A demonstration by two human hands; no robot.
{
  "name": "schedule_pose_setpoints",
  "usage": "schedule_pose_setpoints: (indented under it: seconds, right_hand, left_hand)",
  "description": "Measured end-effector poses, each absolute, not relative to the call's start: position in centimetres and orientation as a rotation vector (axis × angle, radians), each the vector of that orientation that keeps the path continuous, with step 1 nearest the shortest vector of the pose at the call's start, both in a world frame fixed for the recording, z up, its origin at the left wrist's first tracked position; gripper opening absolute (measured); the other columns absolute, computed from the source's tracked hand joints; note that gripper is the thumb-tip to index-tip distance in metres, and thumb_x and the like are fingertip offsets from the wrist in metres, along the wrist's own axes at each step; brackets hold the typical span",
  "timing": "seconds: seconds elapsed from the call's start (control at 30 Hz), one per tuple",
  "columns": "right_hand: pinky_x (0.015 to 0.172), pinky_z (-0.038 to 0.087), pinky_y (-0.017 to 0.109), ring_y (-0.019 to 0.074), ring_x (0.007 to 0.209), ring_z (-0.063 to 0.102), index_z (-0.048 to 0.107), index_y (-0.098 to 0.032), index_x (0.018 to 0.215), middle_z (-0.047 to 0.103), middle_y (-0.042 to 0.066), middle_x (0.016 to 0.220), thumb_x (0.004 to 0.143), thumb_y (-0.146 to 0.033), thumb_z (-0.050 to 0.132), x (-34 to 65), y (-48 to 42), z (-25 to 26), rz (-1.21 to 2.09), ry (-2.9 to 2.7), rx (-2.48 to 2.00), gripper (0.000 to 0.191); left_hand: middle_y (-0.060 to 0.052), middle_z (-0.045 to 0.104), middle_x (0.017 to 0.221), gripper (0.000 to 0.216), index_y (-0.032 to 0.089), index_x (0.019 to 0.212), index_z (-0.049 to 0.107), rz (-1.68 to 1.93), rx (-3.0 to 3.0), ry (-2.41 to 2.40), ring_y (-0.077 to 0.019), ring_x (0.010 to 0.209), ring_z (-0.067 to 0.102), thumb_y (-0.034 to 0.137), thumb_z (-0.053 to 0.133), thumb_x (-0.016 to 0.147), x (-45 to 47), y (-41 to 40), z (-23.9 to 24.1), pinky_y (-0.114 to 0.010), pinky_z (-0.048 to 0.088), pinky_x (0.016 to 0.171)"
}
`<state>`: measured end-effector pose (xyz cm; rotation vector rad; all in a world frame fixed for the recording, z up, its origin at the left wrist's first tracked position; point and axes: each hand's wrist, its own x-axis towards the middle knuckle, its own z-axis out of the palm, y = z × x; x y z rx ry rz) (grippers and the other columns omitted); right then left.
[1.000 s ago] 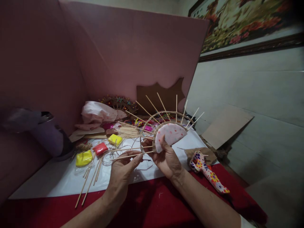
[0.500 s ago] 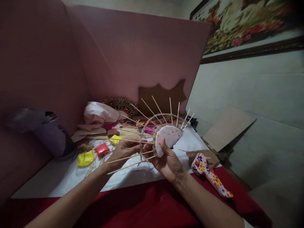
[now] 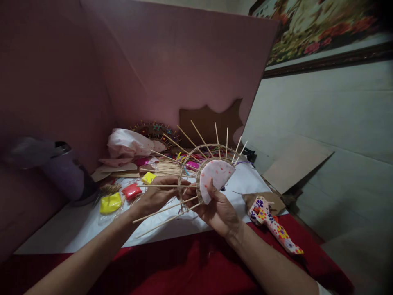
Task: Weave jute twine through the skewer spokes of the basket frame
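My right hand [image 3: 218,209] grips a half-round fan frame [image 3: 215,174]: a white cloth half-disc with pink dots, edged in woven cane, with several thin wooden sticks fanning out and a cane ring across them. The thumb presses on the cloth face. My left hand [image 3: 158,193] reaches in from the left among the lower sticks, fingers curled near the cane ring [image 3: 181,192]. What its fingertips pinch is too small to make out. Both hands hover above the white sheet [image 3: 76,233].
Yellow [image 3: 109,203] and red clay packets [image 3: 131,191], a bundle of sticks [image 3: 167,168], pink cloth [image 3: 125,145] and a finished fan [image 3: 155,131] lie behind. A purple heat tool [image 3: 66,172] stands left. A flower-patterned glue gun [image 3: 273,225] lies right on the red cloth [image 3: 190,262].
My left hand moved up from below the frame into the lower sticks and curled there. The frame tilted slightly, its lower sticks now slanting down to the left.
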<state>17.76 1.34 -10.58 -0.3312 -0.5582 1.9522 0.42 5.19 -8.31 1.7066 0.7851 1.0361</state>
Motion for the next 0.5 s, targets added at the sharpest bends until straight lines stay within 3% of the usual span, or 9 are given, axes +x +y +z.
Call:
schedule_pose_setpoints:
  seconds: [0.13,0.2,0.37,0.5]
  right_hand:
    - [0.082,0.052,0.032,0.0181,0.081,0.066,0.065,-0.009,0.088,0.071,0.009,0.086,0.077,-0.044,0.062,17.8,1.5,-10.7,1.946,-0.599,-0.351,0.037]
    - [0.083,0.052,0.032,0.0186,0.085,0.066,0.065,-0.008,0.089,0.071,0.010,0.089,0.078,-0.044,0.061,17.8,1.5,-10.6,1.946,-0.598,-0.349,0.038]
    - [0.082,0.051,0.036,0.0212,0.089,0.065,0.064,-0.011,0.096,0.070,0.011,0.095,0.079,-0.048,0.057,17.8,1.4,-10.5,1.974,-0.659,-0.341,0.041]
    - [0.076,0.053,0.035,0.0209,0.082,0.066,0.066,-0.014,0.091,0.071,0.009,0.087,0.076,-0.052,0.058,17.9,1.4,-10.5,1.951,-0.690,-0.346,0.041]
  left_hand:
    - [-0.005,0.064,0.061,0.015,0.015,0.066,0.068,1.118,1.833,0.870,-0.0141,0.056,0.056,0.030,0.066,0.067,0.6,5.3,-8.4,-0.024,0.045,0.053]
    - [-0.004,0.064,0.063,0.014,0.014,0.066,0.066,1.187,1.792,0.910,-0.0130,0.057,0.056,0.028,0.068,0.067,0.7,5.3,-8.7,-0.023,0.045,0.053]
    - [0.003,0.054,0.050,0.022,0.016,0.076,0.058,1.125,1.445,0.841,-0.0069,0.035,0.042,0.037,0.065,0.071,1.0,4.4,-9.4,-0.019,0.031,0.034]
    - [0.000,0.059,0.055,0.025,0.015,0.078,0.061,1.084,1.299,0.761,-0.0105,0.042,0.051,0.035,0.070,0.067,0.7,3.6,-10.0,-0.022,0.040,0.038]
